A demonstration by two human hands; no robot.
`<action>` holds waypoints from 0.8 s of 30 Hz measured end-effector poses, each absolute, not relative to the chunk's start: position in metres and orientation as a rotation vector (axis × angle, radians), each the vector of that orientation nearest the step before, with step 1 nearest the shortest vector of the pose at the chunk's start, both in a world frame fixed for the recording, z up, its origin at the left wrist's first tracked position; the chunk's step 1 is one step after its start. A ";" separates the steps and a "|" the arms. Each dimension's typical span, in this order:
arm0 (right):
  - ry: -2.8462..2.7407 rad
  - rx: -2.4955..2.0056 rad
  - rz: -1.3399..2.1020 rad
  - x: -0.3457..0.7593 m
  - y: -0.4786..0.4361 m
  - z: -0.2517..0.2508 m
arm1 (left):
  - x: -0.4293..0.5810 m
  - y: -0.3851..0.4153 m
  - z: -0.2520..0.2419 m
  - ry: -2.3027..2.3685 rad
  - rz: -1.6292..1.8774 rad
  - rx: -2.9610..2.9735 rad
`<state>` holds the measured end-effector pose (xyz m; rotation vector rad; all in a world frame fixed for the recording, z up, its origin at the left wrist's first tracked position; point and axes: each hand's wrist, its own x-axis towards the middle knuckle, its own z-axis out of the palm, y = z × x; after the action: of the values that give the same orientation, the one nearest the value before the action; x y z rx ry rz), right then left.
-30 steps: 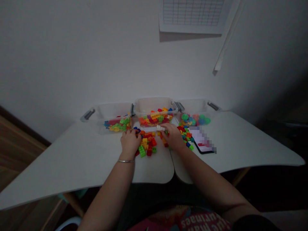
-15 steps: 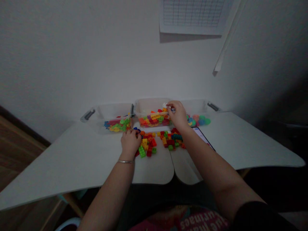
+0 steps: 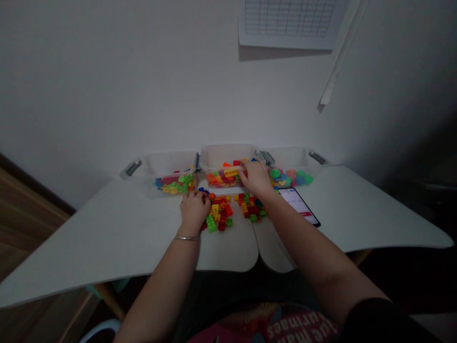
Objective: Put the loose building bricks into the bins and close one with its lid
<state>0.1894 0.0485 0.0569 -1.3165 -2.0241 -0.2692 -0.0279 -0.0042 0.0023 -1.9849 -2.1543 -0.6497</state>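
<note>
My left hand (image 3: pixel 193 208) rests on the table at the left edge of a pile of toy building bricks (image 3: pixel 216 211). Its bent fingers are apart and touch the pile beside a dark blue brick (image 3: pixel 204 191); nothing shows held in it. Over the front right part of the middle clear plastic box (image 3: pixel 228 151) is my right hand (image 3: pixel 256 177), thumb and fingers apart, fingertips at the bricks inside. A yellow brick (image 3: pixel 231 172) lies near its thumb. A second brick pile (image 3: pixel 252 209) sits under my right wrist.
Clear boxes stand either side: the left box (image 3: pixel 167 162) holds colourful small pieces, the right box (image 3: pixel 289 157) round translucent ones. A phone (image 3: pixel 299 206) with a lit screen lies right of my forearm. Wall behind; a gap splits the white tabletop (image 3: pixel 143 228) in front.
My right hand has moved left and down to the bricks in the middle box. The small white piece at its fingertips is no longer visible. My left hand has barely moved.
</note>
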 end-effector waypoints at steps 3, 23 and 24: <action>-2.076 -1.344 -0.279 0.187 0.050 0.057 | -0.028 -0.004 0.001 -2.138 -0.647 -1.995; -2.183 -1.053 -0.013 0.169 -0.021 0.000 | -0.027 -0.002 -0.002 -1.986 -0.733 -2.009; -2.211 -1.072 -0.010 0.168 -0.022 -0.004 | -0.026 -0.002 -0.002 -1.942 -0.763 -2.025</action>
<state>0.1681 -0.0222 -0.0037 -1.0720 -2.2115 -0.0105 -0.0263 -0.0017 -0.0020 -2.0246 -1.9420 -0.7634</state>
